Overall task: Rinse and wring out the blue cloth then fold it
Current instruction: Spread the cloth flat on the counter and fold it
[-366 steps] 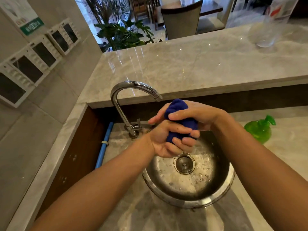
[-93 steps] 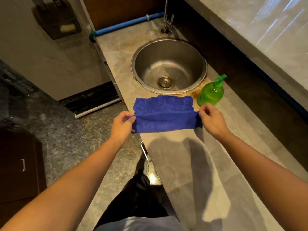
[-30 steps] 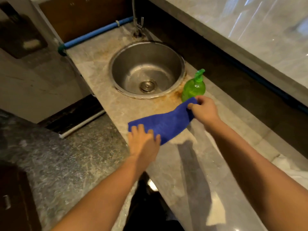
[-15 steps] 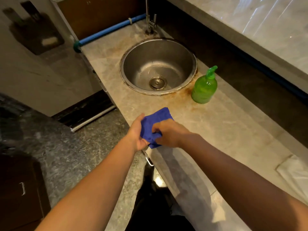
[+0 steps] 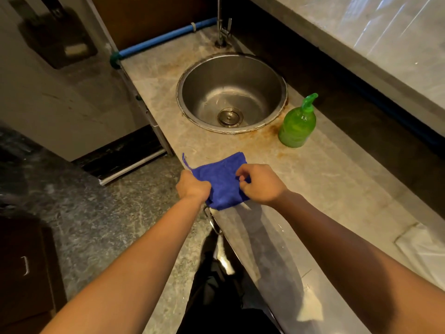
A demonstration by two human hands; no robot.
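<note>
Blue cloth point(image 5: 222, 182) spread wider, counter point(image 5: 325, 179) edge, left hand point(image 5: 192, 187), right hand point(image 5: 262, 185) fingers pinching it

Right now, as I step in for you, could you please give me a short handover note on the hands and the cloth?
Left hand: grips the cloth's left edge.
Right hand: pinches its right edge.
Cloth: folded small, at the counter's front edge, short of the sink; soap bottle stands apart beside the sink.
Done: cloth is out of the sink and folded down.
To do: likely tidy the last fold, lay it flat, let go.
</note>
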